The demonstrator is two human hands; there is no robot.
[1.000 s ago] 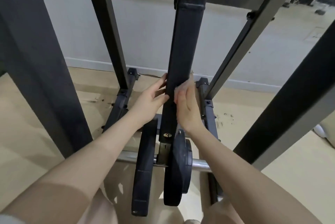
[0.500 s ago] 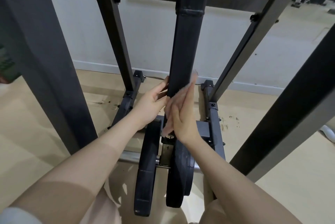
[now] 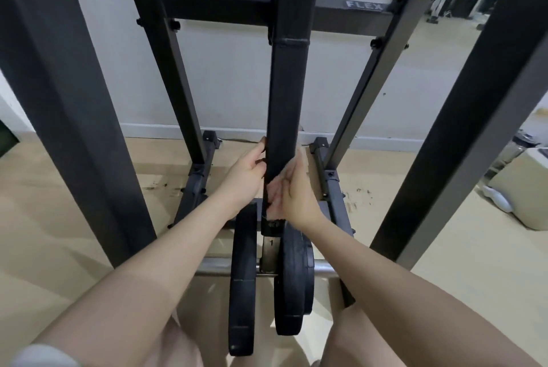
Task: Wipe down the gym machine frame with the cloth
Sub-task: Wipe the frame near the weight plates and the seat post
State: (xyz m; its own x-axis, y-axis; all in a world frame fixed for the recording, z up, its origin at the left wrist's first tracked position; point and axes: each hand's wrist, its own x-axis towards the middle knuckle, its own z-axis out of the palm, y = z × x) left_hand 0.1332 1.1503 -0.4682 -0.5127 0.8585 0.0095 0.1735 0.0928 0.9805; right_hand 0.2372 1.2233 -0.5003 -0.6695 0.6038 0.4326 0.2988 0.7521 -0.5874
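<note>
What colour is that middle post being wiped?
Black, a dull matt black: the middle post shows best in the head view.

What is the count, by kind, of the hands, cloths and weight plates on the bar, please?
Hands: 2 (left hand, right hand)
Cloths: 1 (cloth)
Weight plates: 2 (left plate, right plate)
Total: 5

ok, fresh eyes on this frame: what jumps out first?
The two hands meeting at mid-frame on the dark central post: the left hand grips its left edge, the right hand presses a pale cloth flat against its lower front. Just below, two black weight plates hang on a steel bar, with a "FLEX" label on the crossbar at upper right.
</note>
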